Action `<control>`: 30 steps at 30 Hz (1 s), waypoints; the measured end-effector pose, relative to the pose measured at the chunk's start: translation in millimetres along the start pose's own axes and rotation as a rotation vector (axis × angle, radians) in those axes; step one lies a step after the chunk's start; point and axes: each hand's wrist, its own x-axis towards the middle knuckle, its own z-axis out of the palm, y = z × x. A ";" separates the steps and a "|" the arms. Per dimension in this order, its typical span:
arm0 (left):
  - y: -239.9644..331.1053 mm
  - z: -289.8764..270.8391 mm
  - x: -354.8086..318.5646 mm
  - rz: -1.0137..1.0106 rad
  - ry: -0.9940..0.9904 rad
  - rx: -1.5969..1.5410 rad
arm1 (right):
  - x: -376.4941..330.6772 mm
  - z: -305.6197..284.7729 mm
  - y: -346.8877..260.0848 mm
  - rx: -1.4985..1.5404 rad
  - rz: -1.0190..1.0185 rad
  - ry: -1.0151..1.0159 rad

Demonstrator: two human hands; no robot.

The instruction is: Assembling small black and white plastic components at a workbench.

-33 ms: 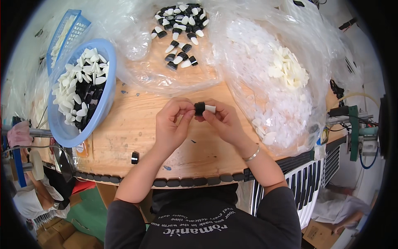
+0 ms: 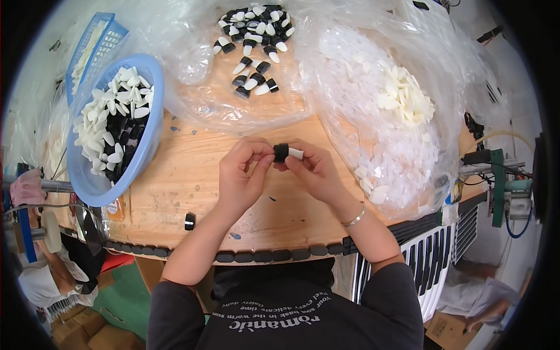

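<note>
Over the middle of the wooden table (image 2: 169,181), both hands meet at a short black cap (image 2: 281,152) with a white, tongue-shaped piece (image 2: 296,153) sticking out of its right end. My left hand (image 2: 244,174) is closed, fingertips pinching the cap's left end. The thumb and fingers of my right hand (image 2: 315,174) are closed around the white piece, partly hiding it. A single black cap with a pale band (image 2: 189,221) rests near the table's front edge, left of my left forearm.
A blue basin (image 2: 156,125) on the left holds white pieces and black caps; behind it stands a blue basket (image 2: 114,36). Joined black-and-white pieces (image 2: 254,44) lie on plastic sheeting at the far middle. Thin white pieces (image 2: 405,96) are heaped on plastic at right. Metal fixtures flank the table.
</note>
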 end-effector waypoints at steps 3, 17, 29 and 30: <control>0.5 -1.6 -0.2 -0.008 -0.017 0.029 | -0.4 0.9 -0.4 0.000 0.010 -0.003; 0.8 3.1 -2.8 0.020 -0.116 0.174 | -3.0 6.6 4.0 -0.083 -0.102 0.010; 9.6 2.0 -0.3 -0.180 -0.056 0.002 | -0.7 11.0 -1.8 -0.072 -0.196 0.114; 5.6 1.2 0.3 -0.179 -0.062 0.001 | -1.9 8.4 -2.5 -0.147 -0.203 0.098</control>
